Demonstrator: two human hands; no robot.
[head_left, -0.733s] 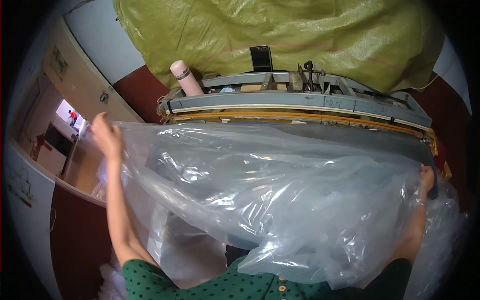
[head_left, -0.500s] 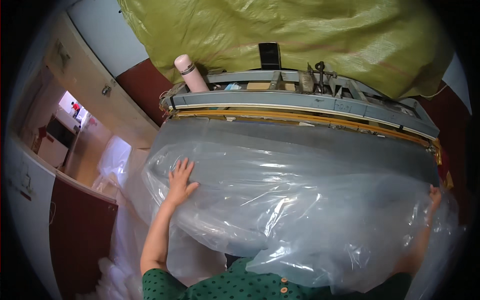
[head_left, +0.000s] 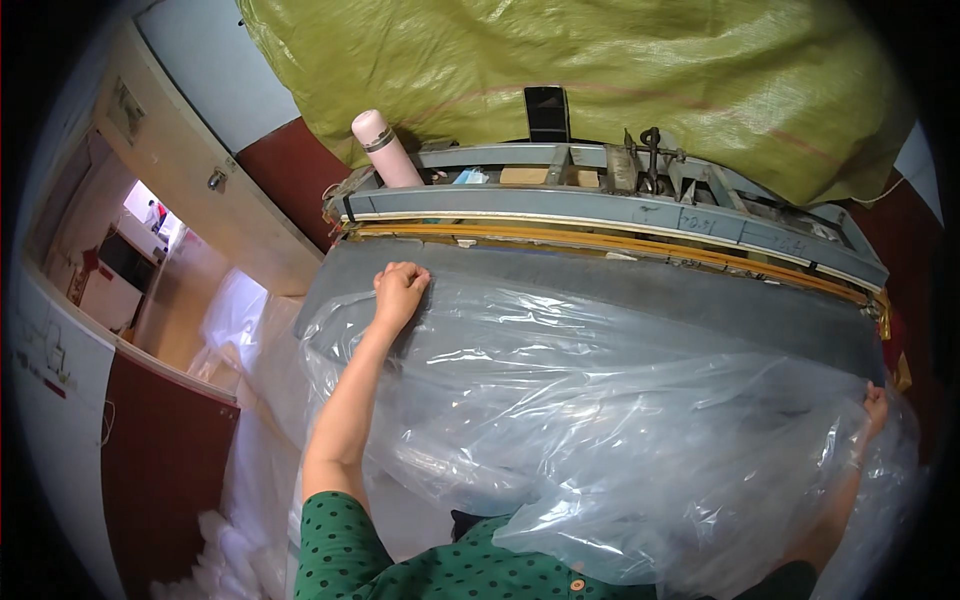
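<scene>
One clear plastic sheet (head_left: 600, 410) lies rumpled on the grey bench (head_left: 720, 315), on the near side of the metal frame (head_left: 600, 207), its loose part sagging toward the person, away from the frame. Left hand (head_left: 401, 292): fingers curled in, apparently closed on the sheet's far edge, near the frame's left half. Right hand (head_left: 876, 409): closed on the sheet's side, just short of the frame's right end; what its fingertips pinch is too small to make out.

Uneven pull looks the likeliest trouble: the left hand sits closer to the frame than the right, so the far edge could run askew and the folds between the hands could set as creases. Thin, slick film may also slide out of either hand, and the weight of the sagging part could drag it away from the frame. Drawn too far, the edge might snag on the orange strips (head_left: 560, 234) along the frame's near side, or a careless sweep could topple the pink flask (head_left: 389, 158) at the frame's left end.
</scene>
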